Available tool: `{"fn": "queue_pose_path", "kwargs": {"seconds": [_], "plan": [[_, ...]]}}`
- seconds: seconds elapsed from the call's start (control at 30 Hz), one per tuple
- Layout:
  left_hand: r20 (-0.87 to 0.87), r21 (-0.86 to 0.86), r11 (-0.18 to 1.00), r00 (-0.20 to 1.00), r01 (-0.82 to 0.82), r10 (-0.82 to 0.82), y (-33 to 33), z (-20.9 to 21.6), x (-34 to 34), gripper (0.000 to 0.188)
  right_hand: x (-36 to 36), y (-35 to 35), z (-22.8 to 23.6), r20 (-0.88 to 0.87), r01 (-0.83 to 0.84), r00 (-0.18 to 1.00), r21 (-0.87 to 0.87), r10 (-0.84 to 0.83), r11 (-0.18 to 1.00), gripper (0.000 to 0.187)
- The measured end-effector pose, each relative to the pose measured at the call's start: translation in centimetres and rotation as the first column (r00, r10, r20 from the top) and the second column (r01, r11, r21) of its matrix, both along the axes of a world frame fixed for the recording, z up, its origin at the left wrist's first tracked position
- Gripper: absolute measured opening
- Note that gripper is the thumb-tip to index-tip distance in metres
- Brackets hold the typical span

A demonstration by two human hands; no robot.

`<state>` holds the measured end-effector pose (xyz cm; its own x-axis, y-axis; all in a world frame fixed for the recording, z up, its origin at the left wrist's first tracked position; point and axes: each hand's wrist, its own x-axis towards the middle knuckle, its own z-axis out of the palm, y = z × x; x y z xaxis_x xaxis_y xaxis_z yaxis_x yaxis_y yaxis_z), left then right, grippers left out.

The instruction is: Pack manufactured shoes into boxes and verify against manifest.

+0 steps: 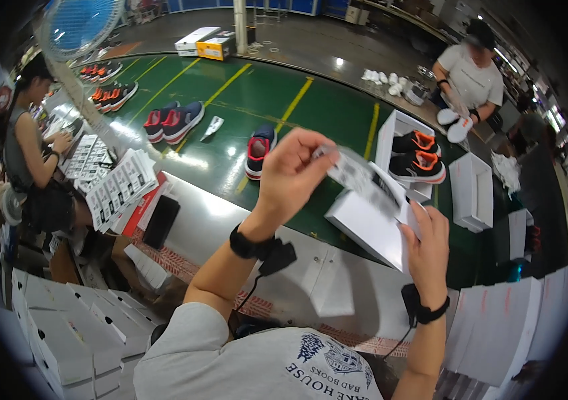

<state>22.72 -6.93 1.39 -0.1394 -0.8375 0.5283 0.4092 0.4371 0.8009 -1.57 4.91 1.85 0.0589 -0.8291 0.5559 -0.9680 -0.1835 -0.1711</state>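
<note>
My left hand (295, 175) pinches one end of a printed label strip (364, 183), smeared by motion. The strip slants down toward my right hand (428, 243), whose fingers close on the near right edge of a white shoebox lid (367, 227). Whether those fingers also grip the strip's other end I cannot tell. Just beyond the lid, an open white shoebox (385, 143) contains a pair of dark sneakers (418, 163) with orange linings. A navy and red sneaker (258, 152) stands on the green belt, left of my left hand.
The green belt (327, 110) carries more sneakers (176, 123) and a small label (212, 128). Label sheets (122, 190) and a black phone (162, 222) lie left. White boxes (77, 327) stack at both sides; an open box (470, 193) stands right. Co-workers (474, 77) work nearby.
</note>
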Motion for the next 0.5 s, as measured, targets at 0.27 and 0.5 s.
{"fn": "queue_pose_path", "kwargs": {"seconds": [0.27, 0.5], "plan": [[0.04, 0.181, 0.951, 0.965, 0.25, -0.261, 1.9, -3.7, -3.9, 0.023, -0.2, 0.1, 1.1, 0.239, -0.321, 0.93, 0.162, 0.279, 0.933, 0.043], [0.091, 0.123, 0.972, 0.974, 0.198, -0.209, 2.2, -3.3, -5.0, 0.018, -2.3, 0.0, 0.1, 0.548, -0.387, 0.808, 0.22, 0.214, 0.896, 0.022]]}}
